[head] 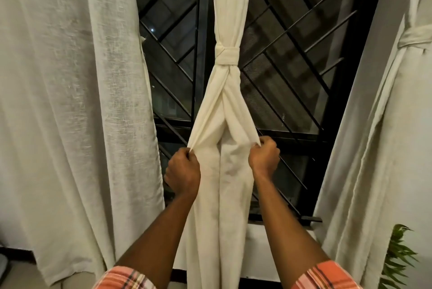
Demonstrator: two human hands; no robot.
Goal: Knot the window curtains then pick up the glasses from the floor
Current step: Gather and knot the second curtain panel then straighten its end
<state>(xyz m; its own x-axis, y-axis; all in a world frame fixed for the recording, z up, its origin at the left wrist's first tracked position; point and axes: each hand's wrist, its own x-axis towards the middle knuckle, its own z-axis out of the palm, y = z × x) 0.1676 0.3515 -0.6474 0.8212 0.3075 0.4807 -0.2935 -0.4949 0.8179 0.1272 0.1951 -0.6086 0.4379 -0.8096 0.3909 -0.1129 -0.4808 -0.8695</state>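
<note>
Three cream curtains hang w/ long axis vertical, top to bottom of view, in front of a black diagonal-bar window grille (292,43). The middle curtain (224,101) is centre frame, gathered narrow and wrapped by a flat knot (226,54) approx. a third of the way down. Below the knot the cloth fans out into two lapped folds, then drops straight past the window sill (268,230).

Both hands are clenched on that middle curtain, below the knot. The left hand (183,171) pinches its left edge betw. thumb and curled fingers. The right hand (264,157) pinches the right edge, same way, slightly higher. The fabric betw. them is spread wide and taut.

The left curtain (70,101) hangs loose, unknotted. The right curtain (385,125) carries its own knot (416,40), at the frame edge. Plaid orange sleeves (126,277) show at bottom, and a green plant (397,253) at lower right.
</note>
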